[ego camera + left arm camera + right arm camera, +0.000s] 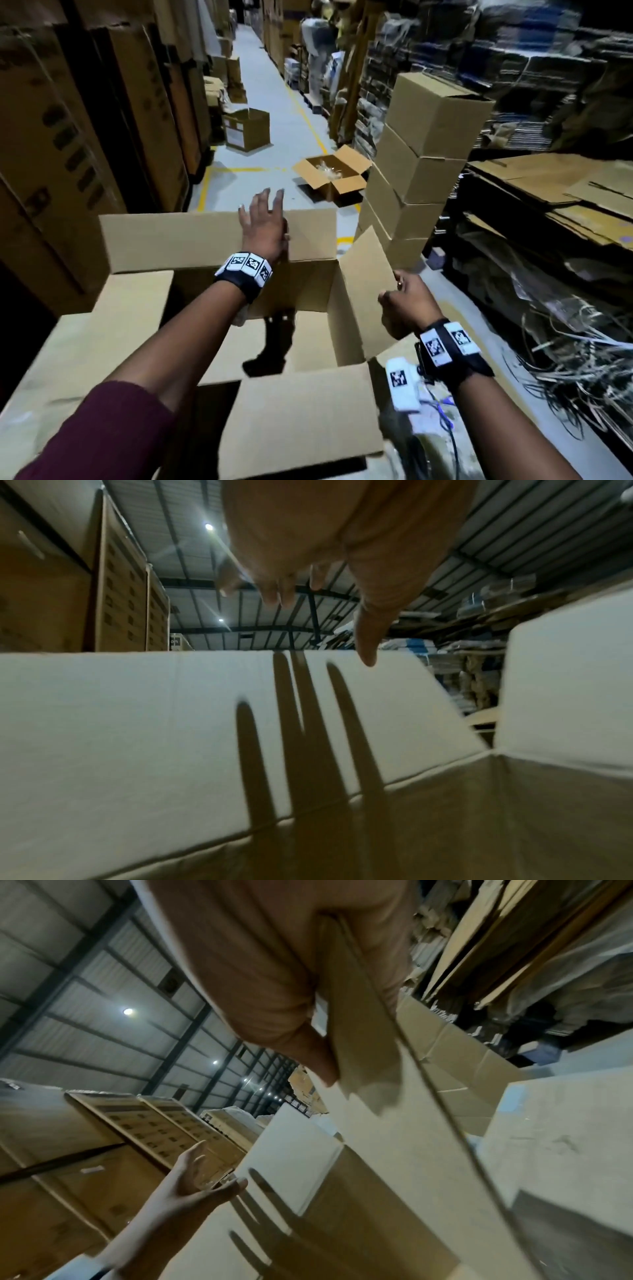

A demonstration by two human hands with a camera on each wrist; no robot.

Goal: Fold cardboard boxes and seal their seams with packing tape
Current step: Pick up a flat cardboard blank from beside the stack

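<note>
The open cardboard box sits right in front of the person, all four top flaps up or splayed outward, and the floor shows through its unsealed bottom. At the box's far flap the left hand reaches over the top edge, fingers straight and spread, casting long shadows down the inner face of that flap; whether the thumb actually touches the cardboard, I cannot tell. On the box's right side, the right hand pinches the side flap at its upper edge, thumb on one face and curled fingers on the other, and the flap stands tilted. Beyond the box to the right rises a stack of closed boxes; farther down the aisle from the box, a small open carton lies on the floor.
</note>
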